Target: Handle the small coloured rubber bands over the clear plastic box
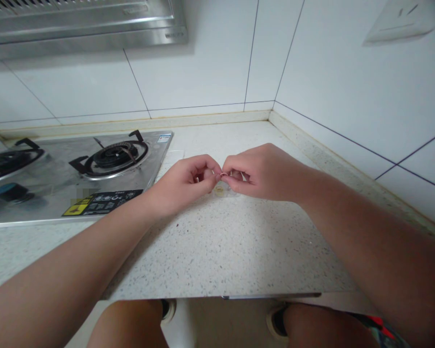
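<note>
At twelve o'clock on the worktop (217,251), left hand (188,182) and right hand (263,173) pinch a thin band (224,174), fingertips together, handling seemingly unfinished.

The loop (224,174) at my fingertips (227,181) looked reddish, the packet (220,190) clear with yellow on it. My counter (217,251) was white, flecked grey. I saw a silver hob (58,186), a black burner (115,153), a black label (114,200) patched yellow, and white tiles (203,72) ruled with dark lines. The hood (94,36) was silver, the socket (402,21) white.
</note>
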`<state>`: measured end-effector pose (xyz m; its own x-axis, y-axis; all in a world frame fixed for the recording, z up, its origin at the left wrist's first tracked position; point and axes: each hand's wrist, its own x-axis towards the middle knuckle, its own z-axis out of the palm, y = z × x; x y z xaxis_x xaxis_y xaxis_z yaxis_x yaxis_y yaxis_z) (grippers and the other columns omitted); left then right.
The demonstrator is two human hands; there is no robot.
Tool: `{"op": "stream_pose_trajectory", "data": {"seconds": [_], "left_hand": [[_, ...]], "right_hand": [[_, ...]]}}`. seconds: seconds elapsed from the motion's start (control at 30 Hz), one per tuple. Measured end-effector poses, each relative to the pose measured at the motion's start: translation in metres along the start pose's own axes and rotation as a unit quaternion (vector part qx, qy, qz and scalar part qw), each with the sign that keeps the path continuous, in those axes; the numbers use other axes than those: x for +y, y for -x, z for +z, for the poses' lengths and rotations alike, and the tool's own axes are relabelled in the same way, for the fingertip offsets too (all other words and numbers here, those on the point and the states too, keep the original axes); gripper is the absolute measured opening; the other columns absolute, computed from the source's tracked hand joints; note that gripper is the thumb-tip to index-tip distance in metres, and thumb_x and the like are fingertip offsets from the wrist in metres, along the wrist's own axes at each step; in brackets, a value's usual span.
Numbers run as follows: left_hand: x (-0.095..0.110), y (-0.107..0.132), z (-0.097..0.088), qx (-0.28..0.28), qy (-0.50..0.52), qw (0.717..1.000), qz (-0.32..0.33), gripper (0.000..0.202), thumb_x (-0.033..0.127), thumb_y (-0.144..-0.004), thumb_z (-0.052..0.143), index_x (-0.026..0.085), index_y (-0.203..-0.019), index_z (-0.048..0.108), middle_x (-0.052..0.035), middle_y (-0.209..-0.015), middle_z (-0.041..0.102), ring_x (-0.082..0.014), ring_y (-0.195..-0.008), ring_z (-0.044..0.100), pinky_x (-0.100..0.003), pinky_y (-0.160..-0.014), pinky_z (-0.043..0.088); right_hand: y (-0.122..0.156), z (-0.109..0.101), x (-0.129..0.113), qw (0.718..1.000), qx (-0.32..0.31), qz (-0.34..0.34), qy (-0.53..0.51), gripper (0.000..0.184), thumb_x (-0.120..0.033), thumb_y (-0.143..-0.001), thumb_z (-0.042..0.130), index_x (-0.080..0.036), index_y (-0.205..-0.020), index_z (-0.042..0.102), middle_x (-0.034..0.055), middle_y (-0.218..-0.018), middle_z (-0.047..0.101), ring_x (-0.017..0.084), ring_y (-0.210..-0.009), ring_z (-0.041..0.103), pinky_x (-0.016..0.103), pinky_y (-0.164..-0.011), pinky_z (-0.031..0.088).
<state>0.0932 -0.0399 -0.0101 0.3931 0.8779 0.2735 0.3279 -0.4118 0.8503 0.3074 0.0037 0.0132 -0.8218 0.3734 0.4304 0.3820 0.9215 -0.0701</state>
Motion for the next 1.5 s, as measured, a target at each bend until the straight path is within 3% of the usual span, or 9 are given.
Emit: {"op": "stream_pose_trajectory", "data": {"seconds": [1.5], "left_hand": [[0.0007, -0.0001, 0.0004, -0.007, -0.008, 1.0, 0.001, 0.008, 0.02, -0.09, 0.057, 0.014, -0.09, 0.061, 0.003, -0.063, 0.05, -0.0095, -0.058, 0.047, -0.023, -0.052, 0.037]], "right_hand": [[-0.0008, -0.0006, -0.0018, 1.0, -0.016, 0.012, 0.012, 0.016, -0.028, -0.088, 0.056, -0.018, -0.078, 0.064, -0.0028, -0.063, 0.062, 0.009, -0.054, 0.043, 0.028, -0.057, 0.021]]}}
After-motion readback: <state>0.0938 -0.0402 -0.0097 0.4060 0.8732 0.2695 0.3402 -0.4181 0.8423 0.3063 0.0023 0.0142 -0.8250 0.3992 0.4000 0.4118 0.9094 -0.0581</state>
